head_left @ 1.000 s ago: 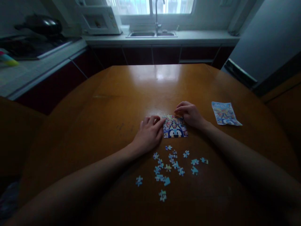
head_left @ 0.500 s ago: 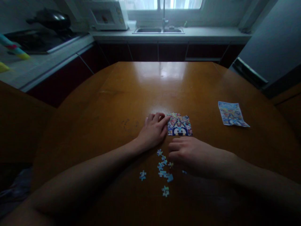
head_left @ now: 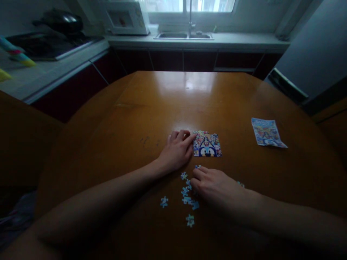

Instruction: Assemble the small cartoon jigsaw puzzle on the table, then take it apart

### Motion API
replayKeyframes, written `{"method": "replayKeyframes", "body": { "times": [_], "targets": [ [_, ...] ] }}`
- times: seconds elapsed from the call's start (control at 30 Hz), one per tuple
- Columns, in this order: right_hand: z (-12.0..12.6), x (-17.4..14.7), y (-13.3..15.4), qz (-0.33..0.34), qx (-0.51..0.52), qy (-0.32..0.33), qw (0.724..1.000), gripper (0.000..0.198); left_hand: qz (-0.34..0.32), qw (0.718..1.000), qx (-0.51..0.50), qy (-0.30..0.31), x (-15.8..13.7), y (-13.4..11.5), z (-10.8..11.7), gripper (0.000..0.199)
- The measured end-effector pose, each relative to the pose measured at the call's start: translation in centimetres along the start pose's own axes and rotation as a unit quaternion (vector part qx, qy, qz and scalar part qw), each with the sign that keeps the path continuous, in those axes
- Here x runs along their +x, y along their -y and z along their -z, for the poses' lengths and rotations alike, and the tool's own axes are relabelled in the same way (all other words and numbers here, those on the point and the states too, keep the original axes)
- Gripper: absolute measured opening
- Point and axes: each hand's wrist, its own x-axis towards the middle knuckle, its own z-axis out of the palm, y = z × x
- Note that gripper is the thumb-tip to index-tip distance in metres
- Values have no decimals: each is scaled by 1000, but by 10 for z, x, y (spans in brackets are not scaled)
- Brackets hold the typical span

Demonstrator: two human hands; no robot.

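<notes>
A partly assembled jigsaw puzzle [head_left: 207, 144] with a blue cartoon dog's face lies flat on the wooden table, its top edge uneven. My left hand [head_left: 177, 150] rests at its left side, fingers apart, the index fingertip touching the puzzle's upper left edge. Below the puzzle, my right hand [head_left: 213, 183] is low over the table with fingers bent together. Its fingertips are over the loose pieces, and what they pinch, if anything, is hidden. A loose puzzle piece [head_left: 197, 167] shows just beyond its knuckles. Several pale blue pieces [head_left: 186, 191] lie left of it.
Single pieces lie apart at the left [head_left: 164, 202] and nearer me [head_left: 190, 220]; another piece [head_left: 240, 184] shows behind my right wrist. A creased picture sheet [head_left: 268, 132] lies at the right. Beyond the table [head_left: 135, 108] are a sink [head_left: 187, 36], a microwave [head_left: 126, 18] and a stove [head_left: 35, 47].
My right hand has moved down and slightly left, away from the puzzle's lower edge to the loose pieces. A piece now shows above its fingers. My left hand stays in place.
</notes>
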Motion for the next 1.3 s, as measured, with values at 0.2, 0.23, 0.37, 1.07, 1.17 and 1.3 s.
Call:
{"method": "replayKeyframes", "body": {
  "times": [0.2, 0.23, 0.37, 1.07, 1.17, 1.3],
  "targets": [
    [8, 0, 3, 1, 61, 27, 998, 20, -6, 1000, -3, -8, 0, 1, 0, 41],
    [7, 0, 2, 0, 73, 20, 997, 20, -8, 1000, -4, -9, 0, 1, 1, 41],
    [-1, -1, 0, -1, 104, 10, 994, 22, -14, 1000, -4, -8, 1, 3, 0, 42],
    [21, 11, -143, -221, 361, -399, 814, 7, -16, 1000, -4, -5, 1, 3, 2, 39],
    [7, 13, -161, -242, 355, -415, 802, 6, -15, 1000, -2, -3, 1, 3, 2, 40],
    [-4, 15, -168, -235, 357, -412, 805, 7, -17, 1000, -2, -4, 1, 3, 1, 40]
  ]
}}
